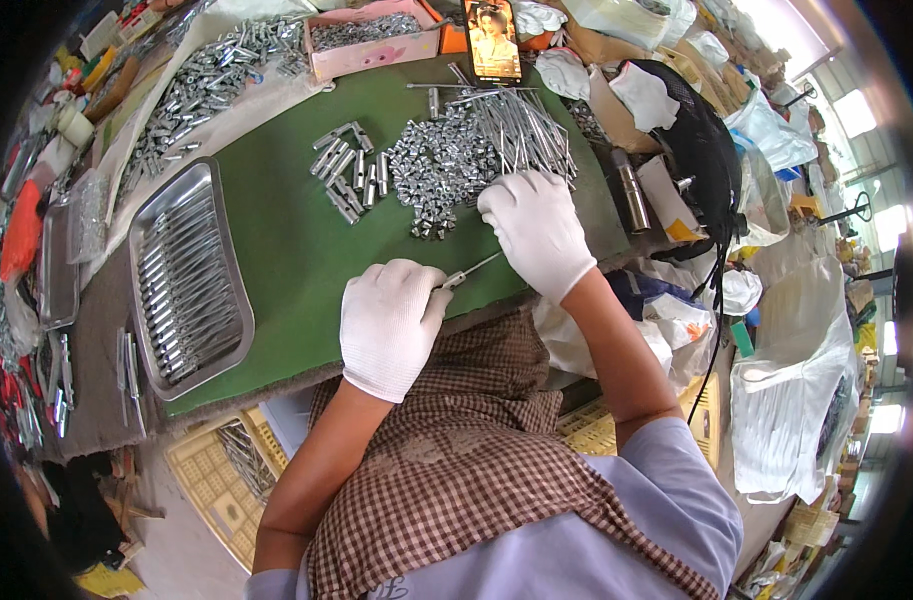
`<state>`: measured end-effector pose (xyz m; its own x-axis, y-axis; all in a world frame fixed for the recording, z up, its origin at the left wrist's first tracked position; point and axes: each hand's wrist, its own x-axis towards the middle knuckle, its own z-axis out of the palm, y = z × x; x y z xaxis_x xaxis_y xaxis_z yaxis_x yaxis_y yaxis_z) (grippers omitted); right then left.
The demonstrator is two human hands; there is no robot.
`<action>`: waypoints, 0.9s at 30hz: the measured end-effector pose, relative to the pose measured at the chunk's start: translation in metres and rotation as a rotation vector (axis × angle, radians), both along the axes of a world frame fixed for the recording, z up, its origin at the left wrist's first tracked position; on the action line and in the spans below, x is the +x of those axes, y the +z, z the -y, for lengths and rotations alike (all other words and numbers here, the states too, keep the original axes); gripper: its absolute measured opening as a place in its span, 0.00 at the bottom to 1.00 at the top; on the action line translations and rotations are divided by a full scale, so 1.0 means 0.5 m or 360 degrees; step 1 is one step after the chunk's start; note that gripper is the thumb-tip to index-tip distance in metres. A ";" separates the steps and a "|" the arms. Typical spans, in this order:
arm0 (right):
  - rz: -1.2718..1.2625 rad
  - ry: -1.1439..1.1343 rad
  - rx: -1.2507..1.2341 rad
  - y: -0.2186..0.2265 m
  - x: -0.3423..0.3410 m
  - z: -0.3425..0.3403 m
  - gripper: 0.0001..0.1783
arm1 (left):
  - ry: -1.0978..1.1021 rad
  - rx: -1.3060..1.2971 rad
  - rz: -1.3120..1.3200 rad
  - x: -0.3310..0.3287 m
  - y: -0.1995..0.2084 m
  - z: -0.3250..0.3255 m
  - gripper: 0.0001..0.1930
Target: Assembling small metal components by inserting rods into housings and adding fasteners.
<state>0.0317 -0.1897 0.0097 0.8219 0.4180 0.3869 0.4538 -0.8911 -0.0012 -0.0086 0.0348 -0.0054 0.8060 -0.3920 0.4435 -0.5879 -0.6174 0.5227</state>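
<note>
My left hand point(391, 325), in a white knit glove, is closed around a short metal sleeve with a thin rod point(481, 264) sticking out to the upper right. The rod's far end disappears at my right hand point(538, 232). That hand, also gloved, has curled fingers at the near edge of a pile of small metal nuts point(441, 160) and loose thin rods point(521, 130); what it grips is hidden. Left of the nuts lies a group of metal sleeves point(346, 170). A steel tray point(244, 325) at the left holds a row of sleeve-and-rod pieces point(186, 290).
The green work mat point(276, 240) covers the bench. Behind it stand a pink box of small parts point(376, 55) and a lit phone point(492, 45). More sleeves point(216, 90) are heaped at the far left. A metal cylinder point(631, 190) and black bag point(691, 150) are at right.
</note>
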 end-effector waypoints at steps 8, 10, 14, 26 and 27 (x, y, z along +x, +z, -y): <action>-0.0231 0.0154 0.0510 0.013 -0.089 -0.032 0.16 | 0.0028 0.0043 -0.0011 0.002 -0.003 0.000 0.06; -0.0246 0.0120 0.0581 -0.002 -0.101 -0.037 0.14 | 0.0013 0.0040 -0.0025 0.001 -0.004 0.002 0.06; -0.0167 0.0135 0.0617 -0.018 -0.097 -0.042 0.10 | 0.0028 0.0026 0.0020 0.000 -0.003 0.004 0.06; 0.0116 0.0234 0.0242 -0.016 -0.105 -0.058 0.12 | 0.0018 0.0057 0.0009 0.000 -0.002 0.004 0.06; 0.0156 0.0260 0.0268 -0.019 -0.105 -0.058 0.14 | 0.0021 0.0077 0.0008 0.000 -0.003 0.003 0.07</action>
<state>-0.0208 -0.1609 0.0005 0.7039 0.4653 0.5368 0.5971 -0.7969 -0.0922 -0.0084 0.0332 -0.0070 0.8090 -0.4024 0.4284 -0.5821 -0.6497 0.4889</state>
